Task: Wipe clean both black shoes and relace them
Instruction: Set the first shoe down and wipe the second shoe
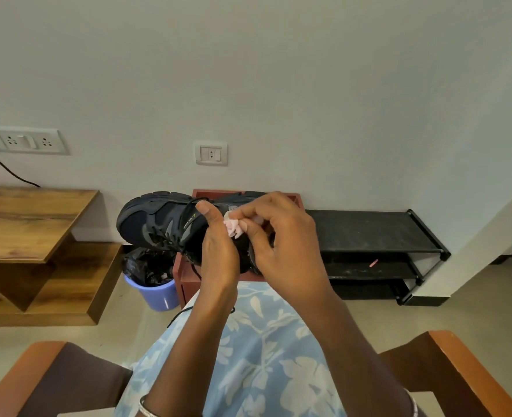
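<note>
— Where is the shoe [155, 221] being kept?

— It is being held in the air above the lap [263, 341], on its side, toe pointing left and sole turned to the wall [279, 85]. Its heel end is being hidden by both hands.

— How is it being gripped?

— The left hand [218, 248] is being wrapped round it near the collar, thumb lying up along the side. That grip is closed on the shoe, though its fingers are being hidden behind it. A small pink cloth [233, 228] is being pinched in the curled grip of the right hand [288, 245] and pressed against the upper. A loose lace [180, 316] is being left hanging below the left wrist.

— What is being blocked behind?

— A red stool [188, 284] is being largely covered by shoe and hands. A blue bin [158, 293] is being seen to its left, a black rack [369, 230] to its right, a wooden table [32, 224] far left, and a switch [211, 154] above.
</note>
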`<state>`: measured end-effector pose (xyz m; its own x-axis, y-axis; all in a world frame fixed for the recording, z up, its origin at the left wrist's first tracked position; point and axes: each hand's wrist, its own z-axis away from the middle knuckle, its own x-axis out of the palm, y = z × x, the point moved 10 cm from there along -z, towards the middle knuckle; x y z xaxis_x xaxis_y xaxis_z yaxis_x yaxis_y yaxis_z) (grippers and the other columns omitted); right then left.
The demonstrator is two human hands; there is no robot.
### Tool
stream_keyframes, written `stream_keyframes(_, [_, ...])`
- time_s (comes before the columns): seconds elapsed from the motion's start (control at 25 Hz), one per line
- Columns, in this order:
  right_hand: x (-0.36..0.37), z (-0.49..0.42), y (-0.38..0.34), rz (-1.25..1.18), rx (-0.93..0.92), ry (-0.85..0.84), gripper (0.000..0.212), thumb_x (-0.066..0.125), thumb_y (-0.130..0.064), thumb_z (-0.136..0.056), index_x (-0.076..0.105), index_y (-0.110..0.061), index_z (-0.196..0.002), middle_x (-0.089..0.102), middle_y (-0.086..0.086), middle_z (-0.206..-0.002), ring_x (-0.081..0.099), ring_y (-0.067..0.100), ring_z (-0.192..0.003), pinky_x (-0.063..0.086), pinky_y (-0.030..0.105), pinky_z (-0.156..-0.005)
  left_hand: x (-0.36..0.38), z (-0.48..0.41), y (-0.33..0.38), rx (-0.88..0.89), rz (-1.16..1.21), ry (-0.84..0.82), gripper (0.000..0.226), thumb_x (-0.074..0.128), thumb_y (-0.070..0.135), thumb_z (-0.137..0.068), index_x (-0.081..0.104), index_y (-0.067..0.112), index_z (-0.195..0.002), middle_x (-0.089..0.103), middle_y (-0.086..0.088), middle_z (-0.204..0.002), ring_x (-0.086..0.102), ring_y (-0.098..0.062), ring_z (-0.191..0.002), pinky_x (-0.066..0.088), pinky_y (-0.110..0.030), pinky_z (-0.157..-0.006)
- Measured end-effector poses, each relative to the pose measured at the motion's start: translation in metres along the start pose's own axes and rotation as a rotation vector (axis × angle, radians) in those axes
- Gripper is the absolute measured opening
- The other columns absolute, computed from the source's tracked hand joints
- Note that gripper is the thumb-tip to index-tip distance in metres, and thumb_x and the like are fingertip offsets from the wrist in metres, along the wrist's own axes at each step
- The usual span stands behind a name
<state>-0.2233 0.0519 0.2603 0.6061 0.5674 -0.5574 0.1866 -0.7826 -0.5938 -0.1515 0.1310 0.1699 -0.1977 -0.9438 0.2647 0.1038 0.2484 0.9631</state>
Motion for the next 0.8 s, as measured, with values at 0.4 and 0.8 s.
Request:
stream_keyframes(0.4, [-0.017, 0.014, 0.033, -0.186, 0.132, 0.090, 0.012, 0.071, -0.015, -0.093, 0.077, -0.019, -0.102, 0.070, -0.010, -0.099, 0.067, 0.008, -0.094, 0.058, 0.028, -0.078, -0.005, -0.010, -0.006, 0.016, -0.045, 0.015, 0.108, 0.028, 0.101, -0.061, 0.071, 0.009, -0.099, 0.071, -0.022, -0.100, 0.067, -0.038, -0.103, 0.047, -0.053, -0.102])
stream_keyframes(0.8, [-0.001, 0.041, 0.023, -0.398, 0.102, -0.067, 0.016, 0.076, -0.004, -0.088, 0.078, -0.015, -0.098, 0.072, -0.008, -0.097, 0.071, 0.012, -0.095, 0.060, 0.021, -0.077, -0.019, -0.011, -0.012, -0.083, 0.085, 0.136, 0.078, 0.038, 0.090, -0.071, 0.069, 0.021, -0.089, 0.075, -0.006, -0.094, 0.071, -0.029, -0.093, 0.050, -0.054, -0.098])
